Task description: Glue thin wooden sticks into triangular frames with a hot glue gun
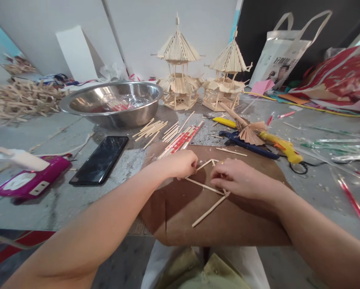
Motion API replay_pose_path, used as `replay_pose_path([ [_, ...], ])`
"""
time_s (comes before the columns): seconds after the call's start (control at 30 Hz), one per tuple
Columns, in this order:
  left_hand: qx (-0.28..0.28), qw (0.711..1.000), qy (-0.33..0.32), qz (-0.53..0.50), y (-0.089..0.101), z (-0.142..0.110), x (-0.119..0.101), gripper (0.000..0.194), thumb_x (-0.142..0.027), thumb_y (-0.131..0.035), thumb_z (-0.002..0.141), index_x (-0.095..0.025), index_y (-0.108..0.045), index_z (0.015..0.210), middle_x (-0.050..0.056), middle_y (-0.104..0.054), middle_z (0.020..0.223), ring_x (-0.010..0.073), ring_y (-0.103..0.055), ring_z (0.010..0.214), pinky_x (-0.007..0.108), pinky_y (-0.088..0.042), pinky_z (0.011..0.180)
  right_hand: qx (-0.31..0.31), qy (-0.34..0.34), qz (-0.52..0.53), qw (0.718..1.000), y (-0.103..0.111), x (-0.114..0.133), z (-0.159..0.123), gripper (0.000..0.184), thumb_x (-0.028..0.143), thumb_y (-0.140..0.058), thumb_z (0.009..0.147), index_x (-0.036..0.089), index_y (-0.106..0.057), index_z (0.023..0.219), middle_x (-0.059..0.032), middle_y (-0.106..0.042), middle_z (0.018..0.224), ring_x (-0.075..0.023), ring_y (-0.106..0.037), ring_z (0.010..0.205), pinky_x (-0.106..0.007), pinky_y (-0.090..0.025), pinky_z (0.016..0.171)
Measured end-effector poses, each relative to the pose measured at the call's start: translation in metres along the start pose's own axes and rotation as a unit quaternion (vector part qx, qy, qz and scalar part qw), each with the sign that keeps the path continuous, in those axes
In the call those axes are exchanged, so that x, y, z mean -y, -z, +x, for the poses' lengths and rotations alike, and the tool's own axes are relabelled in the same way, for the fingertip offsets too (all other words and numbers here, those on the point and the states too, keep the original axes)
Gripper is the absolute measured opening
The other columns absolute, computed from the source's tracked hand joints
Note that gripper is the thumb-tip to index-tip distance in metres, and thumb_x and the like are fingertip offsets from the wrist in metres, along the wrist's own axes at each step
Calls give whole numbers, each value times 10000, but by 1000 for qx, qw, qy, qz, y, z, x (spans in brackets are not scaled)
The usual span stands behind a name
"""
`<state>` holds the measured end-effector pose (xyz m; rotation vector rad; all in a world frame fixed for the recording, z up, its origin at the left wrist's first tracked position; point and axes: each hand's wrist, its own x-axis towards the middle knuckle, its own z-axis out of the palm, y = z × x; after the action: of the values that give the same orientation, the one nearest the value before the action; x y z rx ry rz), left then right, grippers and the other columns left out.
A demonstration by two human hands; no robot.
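Thin wooden sticks form a small angular frame (204, 186) flat on a brown mat (180, 224). At its left corner my left hand (184, 163) is closed, fingers curled down onto the stick ends; the fingertips are partly hidden. My right hand (236, 176) is closed over the frame's right side, thumb and fingers pinching there, and covers part of those sticks. One loose-ended stick (210, 209) slants from the frame's lower right corner toward me. Another stick (231, 151) lies behind my right hand. Beyond my left hand sit sticks in red-and-white wrappers (183, 140).
Two stick-built pagodas (180, 86) stand at the back beside a steel basin (122, 118). A black phone (99, 160) and a purple device (35, 178) lie left. Right are blue-handled pliers (249, 146), a yellow glue gun (284, 147), a yellow cutter (224, 122) and plastic wrappers (353, 200).
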<state>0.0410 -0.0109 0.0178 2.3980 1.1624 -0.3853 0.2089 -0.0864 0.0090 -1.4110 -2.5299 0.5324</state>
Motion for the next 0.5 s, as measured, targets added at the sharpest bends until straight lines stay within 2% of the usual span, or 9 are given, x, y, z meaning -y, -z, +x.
replay_pose_path([
  [0.07,0,1000,2,0,0,0,0,134,-214,-435,631,-156,-554,647,13,-571,498,110,-509,396,202,-356,414,36,8,7,999,8,-8,-7,125,277,-487,729,185,-568,755,-4,-584,722,-110,-491,657,-207,-312,565],
  [0.17,-2,1000,5,0,1,0,0,122,-201,-433,627,-158,-546,642,12,-579,512,104,-506,395,197,-350,407,99,16,2,995,13,-16,-15,169,278,-567,647,203,-575,799,4,-588,764,-121,-498,677,-213,-318,586],
  [0.3,0,1000,4,1,0,0,0,124,-210,-432,629,-159,-543,650,12,-573,500,105,-504,394,200,-352,409,101,15,-26,994,11,-16,-16,164,240,-537,657,211,-570,816,0,-588,787,-129,-497,706,-226,-315,618],
  [0.5,-4,1000,-3,1,0,1,2,131,-212,-422,624,-160,-540,643,11,-574,498,105,-505,392,196,-349,400,111,18,-8,994,8,-16,-12,132,233,-513,678,201,-555,800,3,-585,748,-121,-484,664,-218,-301,569],
])
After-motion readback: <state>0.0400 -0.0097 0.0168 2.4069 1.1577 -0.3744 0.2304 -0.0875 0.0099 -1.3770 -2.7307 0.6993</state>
